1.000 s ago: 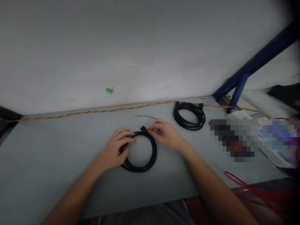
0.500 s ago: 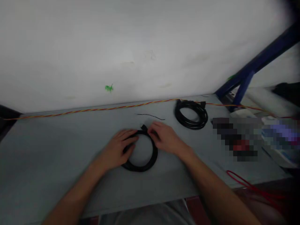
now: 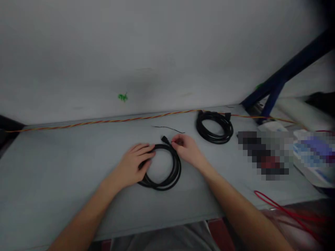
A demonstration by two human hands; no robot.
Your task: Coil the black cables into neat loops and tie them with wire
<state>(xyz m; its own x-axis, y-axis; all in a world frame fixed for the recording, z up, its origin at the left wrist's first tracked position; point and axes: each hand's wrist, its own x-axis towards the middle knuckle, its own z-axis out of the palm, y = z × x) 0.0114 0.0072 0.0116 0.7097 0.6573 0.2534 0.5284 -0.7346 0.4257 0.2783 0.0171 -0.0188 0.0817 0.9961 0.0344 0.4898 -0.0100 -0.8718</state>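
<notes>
A coil of black cable (image 3: pixel 167 184) lies on the grey table top (image 3: pixel 65 170), with its black plug (image 3: pixel 165 140) sticking up at the top of the loop. My left hand (image 3: pixel 134 162) rests over the coil's left side, fingers across the strands. My right hand (image 3: pixel 185 150) is at the coil's upper right, fingertips pinched on the cable just beside the plug. A second black cable coil (image 3: pixel 214 140) lies farther back to the right, beyond both hands.
A twisted red-and-yellow wire (image 3: pixel 104 121) runs along the table's back edge, and a thin black wire (image 3: pixel 167 128) lies in front of it. Pixelated objects (image 3: pixel 264 155) and papers (image 3: pixel 311 151) sit at right. A red wire (image 3: pixel 285 212) crosses the front right corner.
The near coil has spread wider to the right, showing separate strands. The plug has shifted slightly right and upward, and my right hand has moved with it.
</notes>
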